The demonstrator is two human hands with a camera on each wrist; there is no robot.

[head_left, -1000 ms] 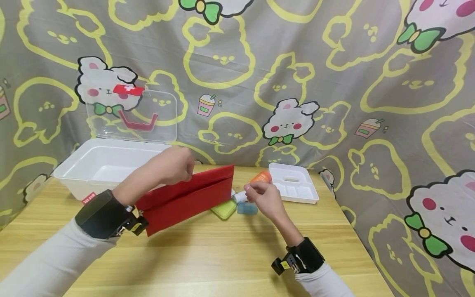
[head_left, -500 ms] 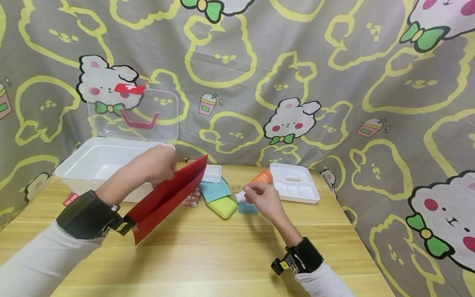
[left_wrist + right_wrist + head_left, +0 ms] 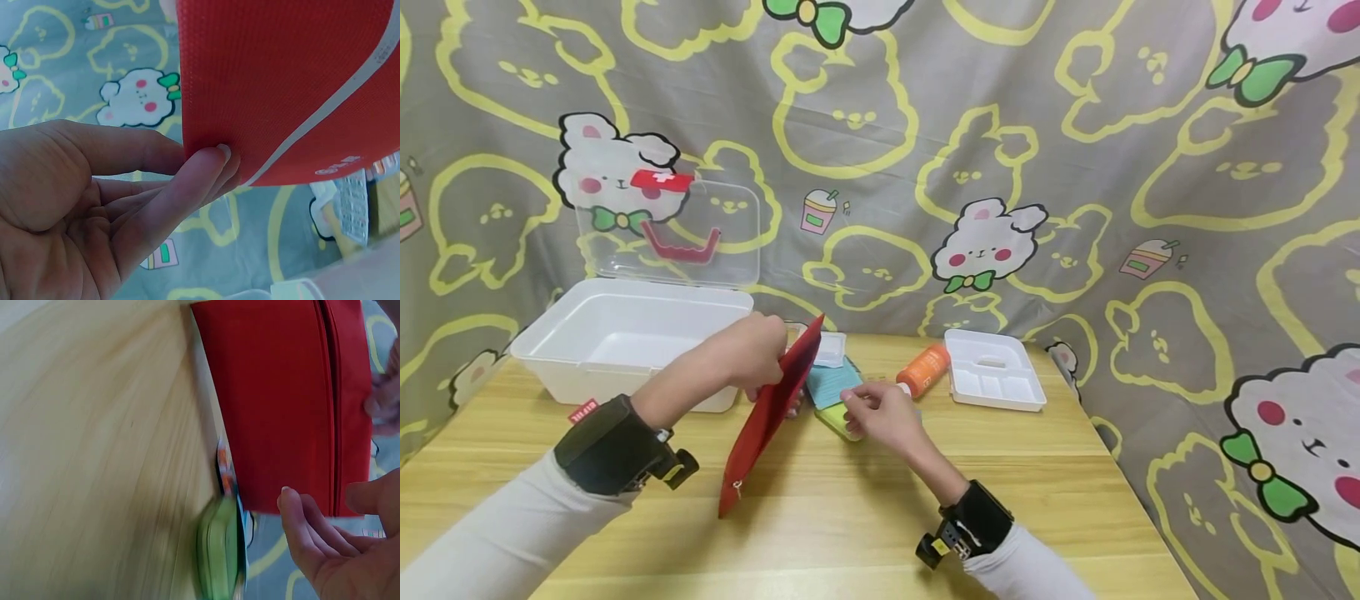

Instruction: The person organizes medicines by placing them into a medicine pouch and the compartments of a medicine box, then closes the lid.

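My left hand (image 3: 752,348) pinches the upper edge of a red zippered fabric pouch (image 3: 769,417), thumb on one face and fingers on the other. The pouch hangs steeply slanted over the table, its zip slit seen along one side in the right wrist view. My right hand (image 3: 883,417) is just to the right of it, bare fingers loosely bent and holding nothing. In the right wrist view its fingertips (image 3: 289,499) overlap the pouch's near end. Below that hand lies a yellow-green case (image 3: 831,422), partly hidden, with a light-blue packet (image 3: 835,387) behind it.
At the back left stands a white box (image 3: 617,375) with its clear, red-handled lid (image 3: 737,217) raised. An orange bottle (image 3: 928,368) lies beside a white compartment tray (image 3: 992,379). A small white tray-like item (image 3: 831,348) is behind the packet. A patterned curtain (image 3: 865,275) backs the table.
The pouch has swung from broadside to nearly edge-on, in my left hand. My right hand has moved left toward it, leaving the orange bottle in fuller view.
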